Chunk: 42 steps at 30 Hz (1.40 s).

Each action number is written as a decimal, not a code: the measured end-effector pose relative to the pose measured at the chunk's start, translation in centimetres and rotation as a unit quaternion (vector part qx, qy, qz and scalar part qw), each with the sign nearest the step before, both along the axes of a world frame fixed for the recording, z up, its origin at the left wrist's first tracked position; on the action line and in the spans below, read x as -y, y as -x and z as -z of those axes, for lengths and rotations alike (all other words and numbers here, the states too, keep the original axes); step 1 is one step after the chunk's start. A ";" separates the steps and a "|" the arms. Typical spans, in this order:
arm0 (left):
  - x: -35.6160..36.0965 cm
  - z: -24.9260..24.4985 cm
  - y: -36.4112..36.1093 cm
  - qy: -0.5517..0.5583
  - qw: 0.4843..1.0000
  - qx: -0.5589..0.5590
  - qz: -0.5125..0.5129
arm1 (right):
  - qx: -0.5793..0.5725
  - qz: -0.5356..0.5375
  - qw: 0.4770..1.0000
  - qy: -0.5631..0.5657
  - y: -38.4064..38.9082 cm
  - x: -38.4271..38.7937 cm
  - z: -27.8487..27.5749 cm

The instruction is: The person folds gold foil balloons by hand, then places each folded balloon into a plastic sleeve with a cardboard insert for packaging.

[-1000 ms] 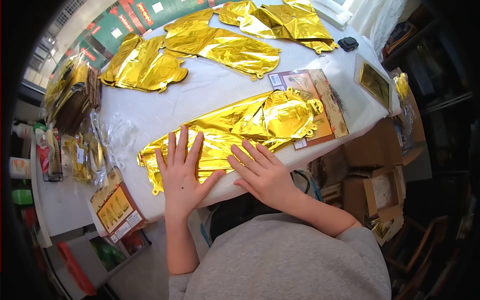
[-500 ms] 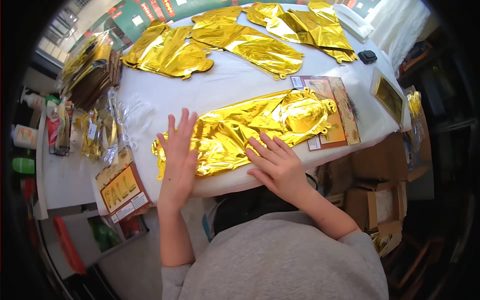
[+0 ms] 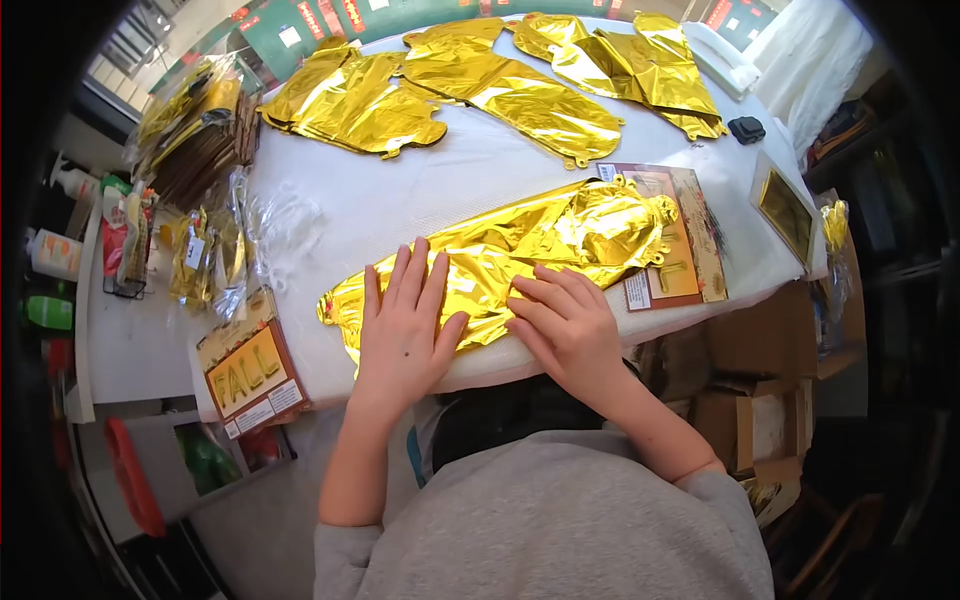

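Both your hands lie on the gold foil balloon (image 3: 560, 235), which sits along the near edge of the table (image 3: 440, 185), right in front of you. Your left hand (image 3: 405, 325) is flat on its near-left end with the fingers open and fanned. Your right hand (image 3: 572, 325) is just beside it, nearer the middle, with the fingers open and slightly bent. Neither hand grips anything; they only press down.

To flatten the foil well, I judge it best to press with whole palms rather than fingertips. Work along the length in one direction, so trapped air has a way out instead of bunching under a fold. Let one hand pin the foil while the other slides, because the film looks slick on the white cover. Go gently over the creases: the middle is visibly wrinkled and puffed, and sharp pressure could set a hard fold.

The balloon's long axis runs roughly with the near edge, slanting away from you toward the right. Its rounded, frilled end points right and rests on the printed card (image 3: 690, 270) near the table's right edge. The narrower end points left, toward the FALL card (image 3: 245, 375) at the near-left corner. More gold foil pieces (image 3: 520, 90) lie well apart along the far edge.
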<state>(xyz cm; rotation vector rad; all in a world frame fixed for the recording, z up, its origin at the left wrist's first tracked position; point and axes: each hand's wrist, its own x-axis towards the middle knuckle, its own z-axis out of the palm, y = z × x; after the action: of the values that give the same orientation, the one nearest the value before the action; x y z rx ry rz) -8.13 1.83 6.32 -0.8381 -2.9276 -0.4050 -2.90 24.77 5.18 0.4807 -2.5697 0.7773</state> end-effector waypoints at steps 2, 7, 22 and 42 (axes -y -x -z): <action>-0.1 0.6 -0.1 -0.011 1.000 -0.004 -0.012 | 0.005 0.004 1.000 0.010 1.0 0.5 -0.1; -0.1 1.6 -0.2 -0.038 0.999 -0.006 -0.006 | -0.027 -0.027 0.998 -0.049 4.9 2.4 -0.4; -0.3 0.9 -0.1 -0.020 1.000 0.002 -0.007 | 0.023 -0.068 0.994 -0.084 6.7 1.1 0.8; -0.4 0.9 -0.2 0.012 1.000 0.000 -0.017 | 0.074 0.005 0.984 -0.159 7.3 -2.3 0.9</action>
<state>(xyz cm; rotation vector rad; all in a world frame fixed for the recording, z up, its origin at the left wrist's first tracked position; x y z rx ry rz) -7.91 2.24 5.41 -0.7909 -2.9483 -0.3686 -10.15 27.04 4.24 0.5206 -2.8487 0.4108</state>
